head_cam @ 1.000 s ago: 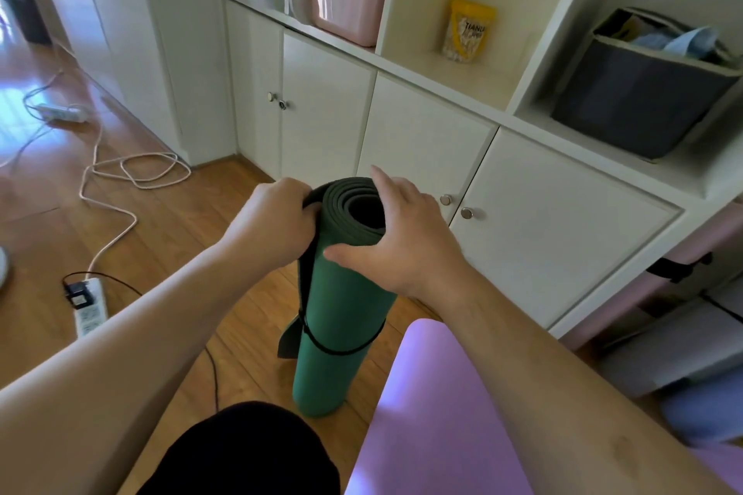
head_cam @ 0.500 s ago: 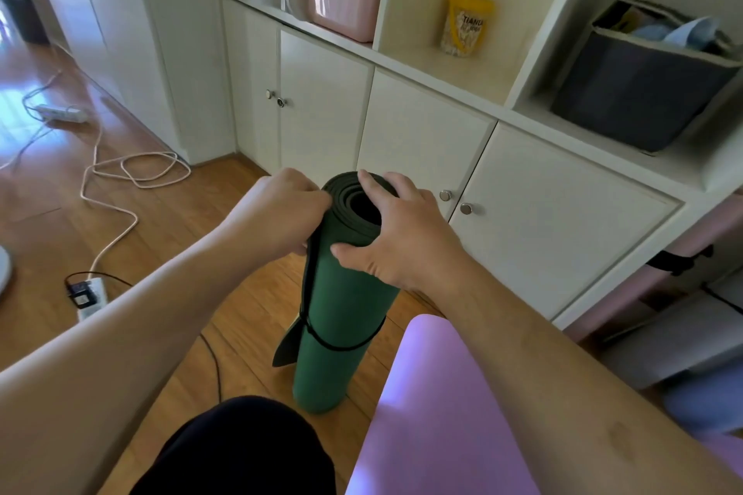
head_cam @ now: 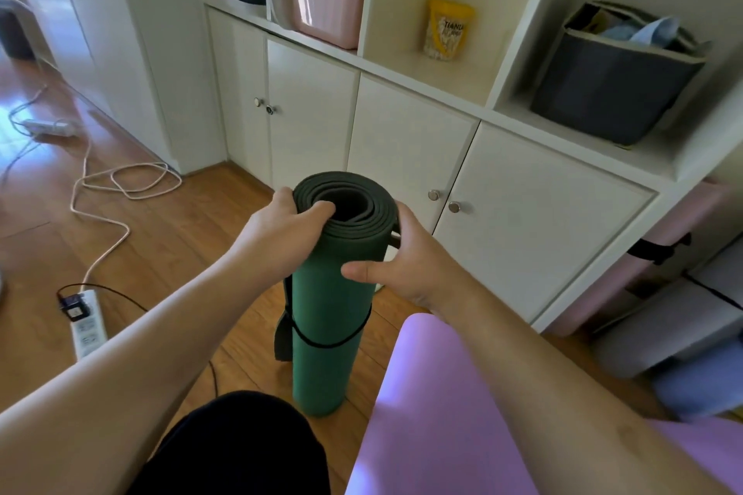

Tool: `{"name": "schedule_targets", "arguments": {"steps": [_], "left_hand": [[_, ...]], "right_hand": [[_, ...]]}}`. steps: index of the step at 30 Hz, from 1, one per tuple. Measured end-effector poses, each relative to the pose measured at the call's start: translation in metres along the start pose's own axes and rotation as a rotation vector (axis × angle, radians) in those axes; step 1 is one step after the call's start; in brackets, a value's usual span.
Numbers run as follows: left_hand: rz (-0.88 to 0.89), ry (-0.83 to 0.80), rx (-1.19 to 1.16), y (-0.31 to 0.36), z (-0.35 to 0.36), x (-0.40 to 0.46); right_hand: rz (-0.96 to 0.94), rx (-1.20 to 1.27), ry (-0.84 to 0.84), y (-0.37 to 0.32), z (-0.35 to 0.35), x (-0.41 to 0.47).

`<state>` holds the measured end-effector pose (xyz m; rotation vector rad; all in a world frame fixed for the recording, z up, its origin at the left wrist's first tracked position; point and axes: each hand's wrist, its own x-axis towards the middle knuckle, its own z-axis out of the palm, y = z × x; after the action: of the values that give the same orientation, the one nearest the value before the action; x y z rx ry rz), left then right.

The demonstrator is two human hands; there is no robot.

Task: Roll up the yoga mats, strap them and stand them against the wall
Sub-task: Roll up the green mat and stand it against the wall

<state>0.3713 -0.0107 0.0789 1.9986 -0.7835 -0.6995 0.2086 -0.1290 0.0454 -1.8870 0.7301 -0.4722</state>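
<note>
A: What differs from half a second back?

B: The left hand (head_cam: 281, 231) was curled against the side of the green mat (head_cam: 327, 317) near its top; now its fingers hook over the rim, with one fingertip inside the coil. The right hand (head_cam: 406, 265) lay over the top edge; now it has slid down the right side, thumb pressed on the front and fingers wrapped round the back. The mat looks much as it did, upright on the floor (head_cam: 169, 245) in front of the cabinet (head_cam: 406, 141).

A: So both hands grip it?

B: Yes, both are curled on the roll, the left at the rim, the right just below it.

A: Is it strapped?

B: A thin black strap (head_cam: 333, 342) circles it low down, and a dark band runs down the left side to a flap near the floor. Whether a second loop sits near the top cannot be told; the hands cover that part.

A: What else is hidden?

B: The right fingers are behind the roll, apart from a dark piece showing beside them. A purple mat (head_cam: 434, 414) lies at the lower right, cut by the frame edge and crossed by the right forearm. A pink roll (head_cam: 683, 253) with a black strap leans at the cabinet's right end, and only part of it shows.
</note>
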Motion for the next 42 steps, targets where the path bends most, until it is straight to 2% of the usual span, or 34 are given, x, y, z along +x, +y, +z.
{"name": "schedule_targets", "arguments": {"steps": [4, 6, 9, 12, 13, 17, 19, 26, 33, 37, 42], "left_hand": [[0.081, -0.144, -0.021, 0.003, 0.0, -0.007], [0.217, -0.216, 0.01, 0.015, -0.001, -0.017], [0.439, -0.345, 0.236, 0.044, -0.003, -0.035], [0.359, -0.262, 0.432, 0.076, 0.004, -0.053], [0.379, -0.225, 0.448, 0.088, 0.01, -0.06], [0.558, -0.103, 0.4, 0.138, 0.041, -0.085], [0.643, -0.102, 0.392, 0.161, 0.059, -0.099], [0.776, -0.192, 0.231, 0.222, 0.141, -0.145], [0.865, -0.334, 0.137, 0.262, 0.248, -0.158], [0.941, -0.38, 0.174, 0.29, 0.312, -0.149], [0.923, -0.416, 0.148, 0.317, 0.371, -0.134]], "right_hand": [[-0.018, 0.016, 0.126, 0.0, -0.007, -0.006], [-0.04, 0.022, 0.144, -0.003, -0.017, -0.015], [-0.079, 0.058, 0.193, -0.016, -0.038, -0.034], [-0.096, 0.083, 0.237, -0.035, -0.066, -0.058], [-0.102, 0.086, 0.259, -0.042, -0.078, -0.068], [-0.127, 0.053, 0.347, -0.066, -0.132, -0.112], [-0.123, 0.033, 0.394, -0.073, -0.159, -0.138], [-0.122, 0.001, 0.567, -0.075, -0.247, -0.221], [0.031, -0.014, 0.68, -0.049, -0.319, -0.276], [0.22, -0.201, 0.738, -0.031, -0.362, -0.29], [0.193, -0.218, 0.849, -0.001, -0.409, -0.28]]}}
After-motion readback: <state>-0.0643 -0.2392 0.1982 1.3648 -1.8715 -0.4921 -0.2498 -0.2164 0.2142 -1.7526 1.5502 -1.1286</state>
